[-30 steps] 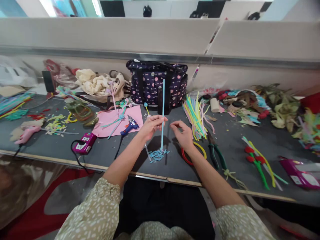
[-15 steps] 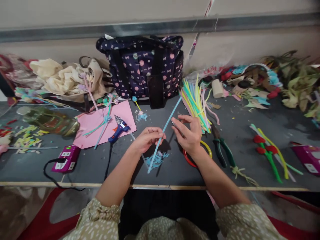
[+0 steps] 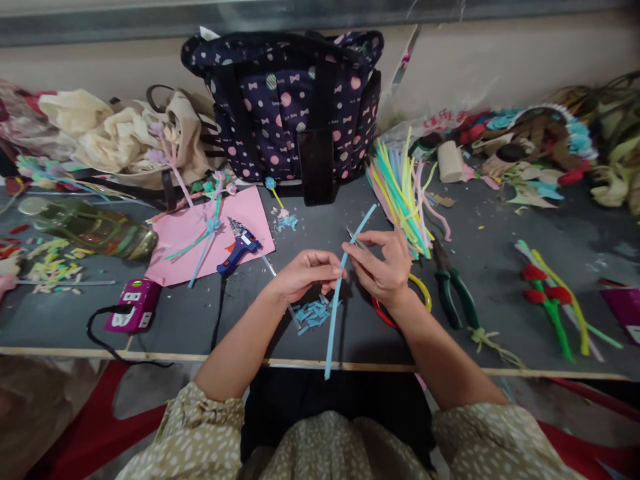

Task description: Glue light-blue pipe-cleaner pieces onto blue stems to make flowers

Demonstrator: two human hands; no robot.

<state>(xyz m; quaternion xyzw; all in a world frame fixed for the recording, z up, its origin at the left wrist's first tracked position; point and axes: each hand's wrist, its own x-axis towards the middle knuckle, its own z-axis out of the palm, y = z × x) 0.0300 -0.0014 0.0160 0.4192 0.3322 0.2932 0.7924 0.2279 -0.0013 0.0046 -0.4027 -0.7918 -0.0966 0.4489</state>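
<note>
The blue chenille stem (image 3: 333, 320), upright over the clippings (image 3: 313, 316) a second ago, now slants past your near table (image 3: 285, 343) edge. Your left hand (image 3: 311, 275) pinches it; your right hand (image 3: 383, 268), apart then, meets it, its grip unclear. From your hands: clippings at 7 o'clock, pliers (image 3: 447, 270) at 3, glue gun (image 3: 238, 253) at 9, polka-dot bag (image 3: 285, 110) at 11. Your right wrist partly hides a red-and-yellow ring (image 3: 425, 292); the metal tip (image 3: 349, 232) by those fingers is hard to identify

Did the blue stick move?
Yes, down the picture: the blue stick had its lower end over blue pieces; now that end shows past the table's front edge.
</note>
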